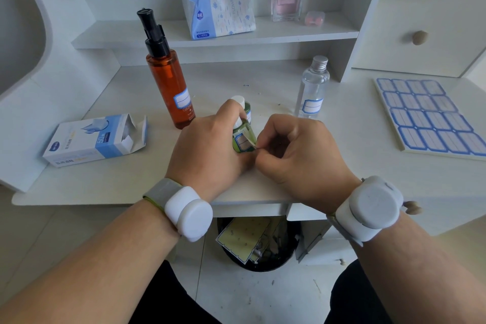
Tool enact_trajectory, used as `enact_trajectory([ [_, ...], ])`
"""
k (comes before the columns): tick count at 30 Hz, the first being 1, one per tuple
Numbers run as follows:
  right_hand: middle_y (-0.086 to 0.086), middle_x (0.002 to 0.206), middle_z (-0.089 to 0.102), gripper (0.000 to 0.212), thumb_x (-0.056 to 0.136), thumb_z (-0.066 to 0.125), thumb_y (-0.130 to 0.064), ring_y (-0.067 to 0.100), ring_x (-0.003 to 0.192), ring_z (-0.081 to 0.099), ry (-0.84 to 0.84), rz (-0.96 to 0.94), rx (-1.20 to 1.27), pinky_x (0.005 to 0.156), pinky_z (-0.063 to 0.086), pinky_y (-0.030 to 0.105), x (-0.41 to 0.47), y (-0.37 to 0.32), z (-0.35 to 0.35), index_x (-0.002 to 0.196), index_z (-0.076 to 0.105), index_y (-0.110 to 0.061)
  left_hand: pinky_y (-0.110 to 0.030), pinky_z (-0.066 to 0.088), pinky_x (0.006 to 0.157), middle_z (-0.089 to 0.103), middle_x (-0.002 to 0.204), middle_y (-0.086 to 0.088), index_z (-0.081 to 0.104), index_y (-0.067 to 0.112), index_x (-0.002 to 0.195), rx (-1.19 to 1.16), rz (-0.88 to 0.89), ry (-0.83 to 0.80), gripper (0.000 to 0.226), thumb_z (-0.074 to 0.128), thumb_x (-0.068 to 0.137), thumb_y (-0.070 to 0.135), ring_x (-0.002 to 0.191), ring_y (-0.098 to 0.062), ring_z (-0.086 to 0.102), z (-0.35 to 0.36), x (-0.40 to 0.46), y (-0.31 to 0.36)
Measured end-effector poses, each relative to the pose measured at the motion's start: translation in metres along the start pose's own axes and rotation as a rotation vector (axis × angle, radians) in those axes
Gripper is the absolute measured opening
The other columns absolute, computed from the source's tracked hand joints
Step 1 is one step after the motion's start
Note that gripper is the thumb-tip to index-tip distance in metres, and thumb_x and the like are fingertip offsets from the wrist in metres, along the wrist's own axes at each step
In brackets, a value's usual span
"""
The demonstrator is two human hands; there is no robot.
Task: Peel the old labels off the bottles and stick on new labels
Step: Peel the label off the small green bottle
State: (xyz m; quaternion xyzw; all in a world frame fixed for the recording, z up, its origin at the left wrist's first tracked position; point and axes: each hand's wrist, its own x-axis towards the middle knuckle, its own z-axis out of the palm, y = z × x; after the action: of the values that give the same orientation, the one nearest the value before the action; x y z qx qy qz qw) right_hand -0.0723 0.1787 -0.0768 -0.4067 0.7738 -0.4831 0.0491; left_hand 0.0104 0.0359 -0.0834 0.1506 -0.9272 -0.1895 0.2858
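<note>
a small green plastic bottle with a white cap (pixel 243 137) sits near the front middle of the white tabletop (pixel 110 181), gripped by the left hand (pixel 210 147), whose fingers curl round its neck and body. a white label with a blue border (pixel 242 141) shows on the bottle's side, and its right edge is lifted off the surface. the right hand (pixel 297 150) pinches that lifted edge between thumb and forefinger, its other fingers curled in. just behind stands a second small green bottle (pixel 247 109), partly hidden by the left hand. a tall amber pump bottle with a black head (pixel 168 79) stands to the left and a clear bottle with a silver screw cap (pixel 313 88) to the right, each with a blue-bordered label. a sheet of blank blue-bordered labels (pixel 426 116) lies at the far right, and an open white and blue carton (pixel 97 139) at the left. on the shelf (pixel 302 31) behind are a tissue pack (pixel 218 5) and a pink perfume bottle (pixel 286 0). a black bin (pixel 260 244) stands under the tabletop.
</note>
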Motion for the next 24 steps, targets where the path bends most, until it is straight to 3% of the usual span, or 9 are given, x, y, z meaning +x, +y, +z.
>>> enact_trajectory([
  [24,-0.002,0.058,0.062,0.016,0.075,0.072,-0.003,0.006,0.051,0.050,-0.002,-0.029,0.040,0.053,0.039,0.014,-0.0008,0.0016,0.0000,0.071,0.067,-0.017,-0.042,0.057,0.066,0.073,0.088,0.002,0.058,0.030,0.114,-0.047,-0.065,-0.024,0.048,0.081,0.072,0.031,0.080,-0.030,0.068,0.0014,0.0018,-0.0029],
])
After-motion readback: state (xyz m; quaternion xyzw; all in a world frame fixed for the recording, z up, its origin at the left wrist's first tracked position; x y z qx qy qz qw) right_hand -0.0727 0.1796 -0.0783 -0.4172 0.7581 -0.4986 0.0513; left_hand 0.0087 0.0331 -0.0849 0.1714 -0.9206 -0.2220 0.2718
